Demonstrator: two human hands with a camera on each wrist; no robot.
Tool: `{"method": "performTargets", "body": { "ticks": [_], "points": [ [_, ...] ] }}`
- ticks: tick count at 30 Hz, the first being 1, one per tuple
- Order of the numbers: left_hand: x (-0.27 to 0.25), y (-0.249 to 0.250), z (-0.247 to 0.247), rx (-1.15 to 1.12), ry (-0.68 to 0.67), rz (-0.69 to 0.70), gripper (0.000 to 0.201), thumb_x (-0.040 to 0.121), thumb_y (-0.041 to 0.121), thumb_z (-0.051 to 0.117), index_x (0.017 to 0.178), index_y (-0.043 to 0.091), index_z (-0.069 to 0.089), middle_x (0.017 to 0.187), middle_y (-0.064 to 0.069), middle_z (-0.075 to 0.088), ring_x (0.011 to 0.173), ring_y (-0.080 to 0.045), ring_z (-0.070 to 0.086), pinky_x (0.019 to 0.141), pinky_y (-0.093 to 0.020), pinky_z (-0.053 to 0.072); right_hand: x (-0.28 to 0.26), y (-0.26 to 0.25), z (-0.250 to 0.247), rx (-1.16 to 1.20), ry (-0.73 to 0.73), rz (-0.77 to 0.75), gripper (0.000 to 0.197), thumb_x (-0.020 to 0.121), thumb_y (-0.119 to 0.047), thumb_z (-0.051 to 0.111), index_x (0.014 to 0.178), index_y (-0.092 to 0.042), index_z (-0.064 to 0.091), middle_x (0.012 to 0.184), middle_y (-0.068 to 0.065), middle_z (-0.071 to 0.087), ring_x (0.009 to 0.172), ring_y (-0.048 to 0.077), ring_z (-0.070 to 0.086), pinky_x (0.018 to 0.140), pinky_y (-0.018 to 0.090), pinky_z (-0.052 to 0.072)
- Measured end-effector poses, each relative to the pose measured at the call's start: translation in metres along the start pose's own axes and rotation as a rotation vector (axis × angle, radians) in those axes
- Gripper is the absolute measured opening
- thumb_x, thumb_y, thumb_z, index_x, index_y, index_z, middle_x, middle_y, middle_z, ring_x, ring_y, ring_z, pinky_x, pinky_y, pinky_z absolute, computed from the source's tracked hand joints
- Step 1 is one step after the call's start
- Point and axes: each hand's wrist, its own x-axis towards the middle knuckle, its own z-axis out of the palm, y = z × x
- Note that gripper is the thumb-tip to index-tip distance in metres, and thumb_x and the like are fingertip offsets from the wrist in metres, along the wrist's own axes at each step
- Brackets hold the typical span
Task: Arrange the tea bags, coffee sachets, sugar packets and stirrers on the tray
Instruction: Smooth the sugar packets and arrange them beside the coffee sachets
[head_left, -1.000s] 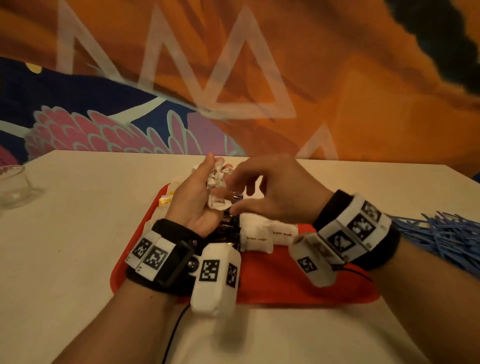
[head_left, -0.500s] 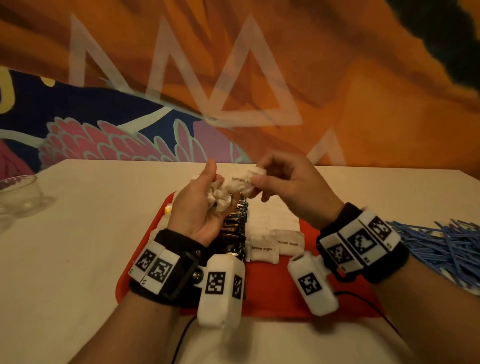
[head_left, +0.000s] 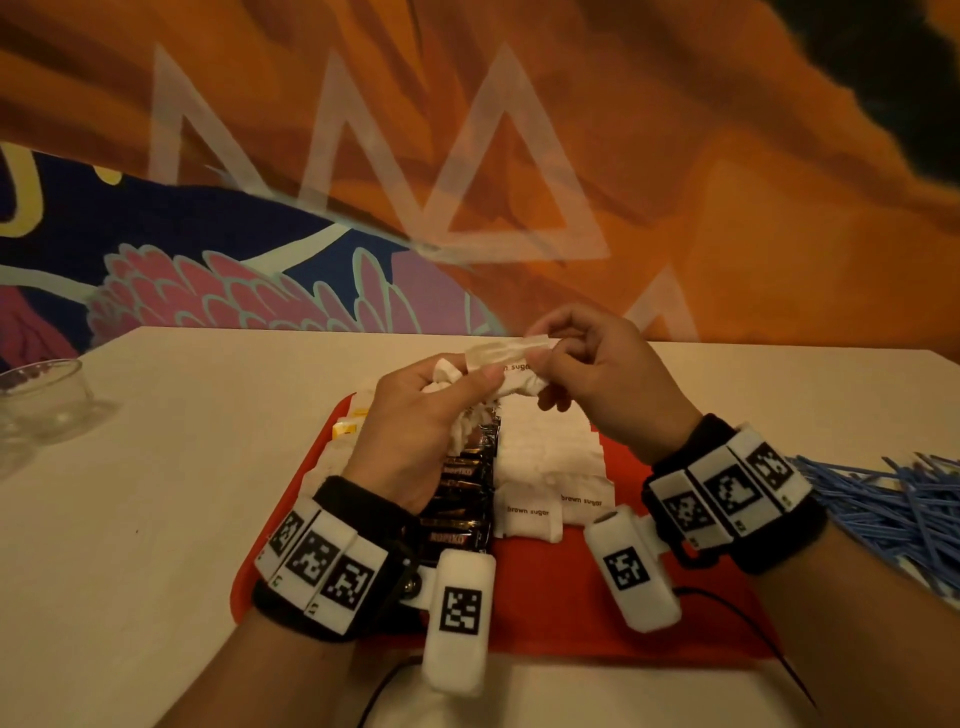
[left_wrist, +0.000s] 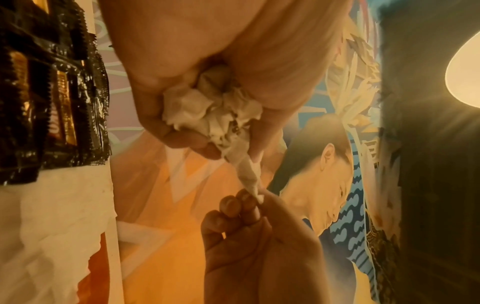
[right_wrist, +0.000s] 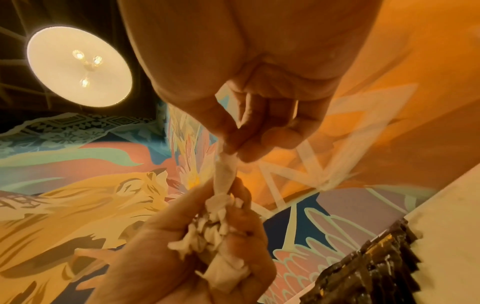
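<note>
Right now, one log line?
left hand: grips sugar packets | right hand: pinches one packet | above tray

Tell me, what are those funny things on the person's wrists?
Each wrist wears a black band with white blocks printed with black-and-white square codes. A white box with one code hangs under each wrist, and a thin black cable trails off. The arms are bare, with no sleeves.

Dim, warm light, all of it orange-tinted.
A round ceiling lamp (right_wrist: 79, 65) glares above my wrists and flares at the left wrist view's edge; my palms blur up close, and the table (head_left: 156, 467) edge bows from wide-angle distortion.
</note>
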Motion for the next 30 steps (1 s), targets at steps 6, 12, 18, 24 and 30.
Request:
{"method": "performTargets", "body": {
  "ticks": [6, 12, 18, 24, 30],
  "points": [
    [-0.004, 0.005, 0.001, 0.033, 0.017, 0.052, 0.009, 0.08, 0.015, 0.073, 0.085, 0.007, 0.071, 0.076, -0.004, 0.071, 0.066, -0.013, 0.067, 0.059, -0.023, 0.051, -0.003, 0.002, 0.001, 0.037, -0.105, 0.088, 0.039, 0.075, -0.023, 0.083, 0.106, -0.008, 0.065, 0.091, 0.007, 0.073, 0.073, 0.017, 0.069, 0.062, 0.031, 0.056],
    [-0.002, 0.008, 0.0, -0.056, 0.098, 0.031, 0.008, 0.086, 0.011, 0.071, 0.079, 0.007, 0.068, 0.073, -0.01, 0.069, 0.059, -0.016, 0.065, 0.05, -0.024, 0.051, 0.0, 0.001, -0.011, 0.155, -0.155, 0.154, 0.013, 0.08, 0.005, 0.073, 0.088, -0.001, 0.066, 0.07, 0.011, 0.068, 0.06, 0.014, 0.065, 0.055, 0.024, 0.05],
    [-0.003, 0.006, 0.002, -0.038, 0.045, 0.024, 0.004, 0.086, 0.009, 0.069, 0.083, 0.007, 0.069, 0.073, -0.006, 0.07, 0.059, -0.014, 0.065, 0.055, -0.024, 0.051, -0.002, 0.0, -0.008, 0.286, -0.152, 0.2, 0.046, 0.063, -0.024, 0.078, 0.102, -0.004, 0.064, 0.083, 0.008, 0.074, 0.074, 0.017, 0.07, 0.06, 0.026, 0.053],
    [-0.001, 0.007, 0.001, 0.001, 0.114, -0.026, 0.017, 0.082, 0.028, 0.073, 0.078, 0.011, 0.072, 0.077, -0.01, 0.07, 0.059, -0.016, 0.061, 0.056, -0.028, 0.048, -0.001, 0.006, -0.003, 0.156, -0.159, 0.136, 0.011, 0.078, -0.004, 0.077, 0.086, -0.003, 0.07, 0.073, 0.012, 0.071, 0.066, 0.016, 0.068, 0.056, 0.022, 0.049],
    [-0.001, 0.003, 0.003, 0.031, 0.104, 0.006, 0.016, 0.089, 0.02, 0.072, 0.077, 0.009, 0.073, 0.087, -0.022, 0.073, 0.073, -0.03, 0.069, 0.07, -0.038, 0.055, -0.001, 0.002, -0.004, 0.16, -0.14, 0.153, 0.02, 0.076, -0.015, 0.077, 0.087, 0.0, 0.071, 0.074, 0.013, 0.067, 0.061, 0.015, 0.061, 0.05, 0.023, 0.044]
  ]
}}
